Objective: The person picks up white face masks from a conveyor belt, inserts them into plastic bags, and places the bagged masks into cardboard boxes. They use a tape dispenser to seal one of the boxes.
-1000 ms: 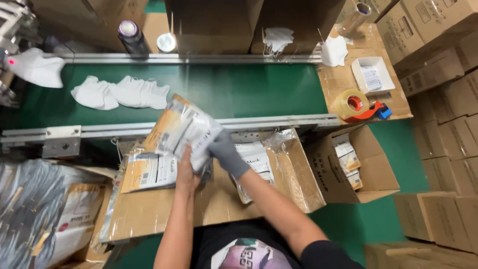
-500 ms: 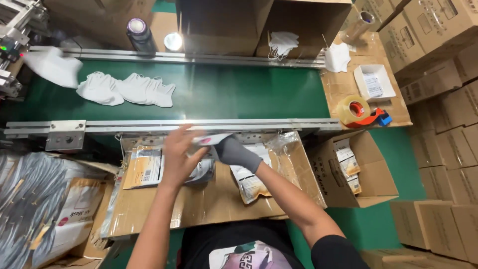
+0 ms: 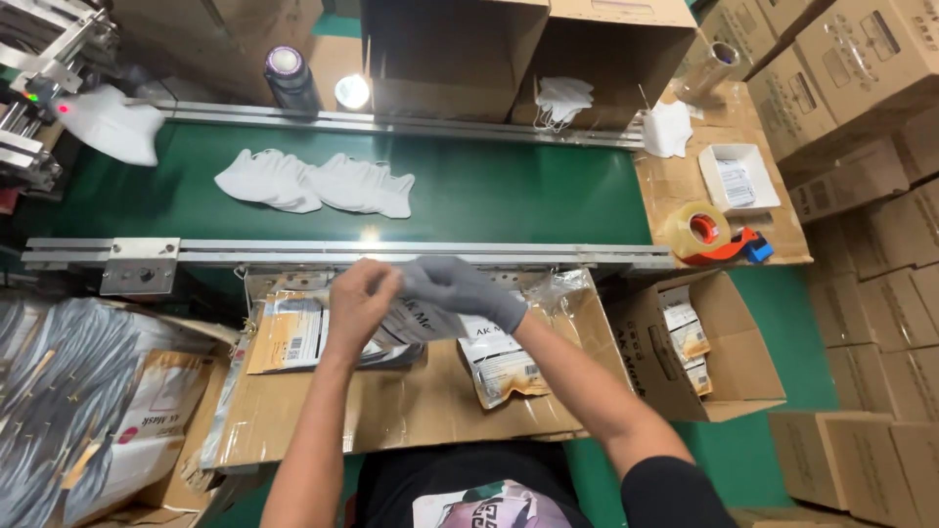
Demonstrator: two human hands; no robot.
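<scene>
Both hands meet over the cardboard-covered table (image 3: 391,411) just below the green conveyor belt (image 3: 489,191), working on one flat pouch (image 3: 430,321) held between them: the bare left hand (image 3: 357,298) pinches its upper edge with fingers closed on it, and the gloved right hand (image 3: 460,288) is clamped on the same pouch from the other side. The pouch looks thin, glossy and pale with dark print (whether it already holds a mask cannot be told). Two white masks (image 3: 313,183) lie on the belt waiting, so packing seems partway along; other pouches (image 3: 504,367) lie on the table, and a cardboard box (image 3: 704,342) to the right holds a few more. A tape roll (image 3: 696,230) sits on the side shelf.
</scene>
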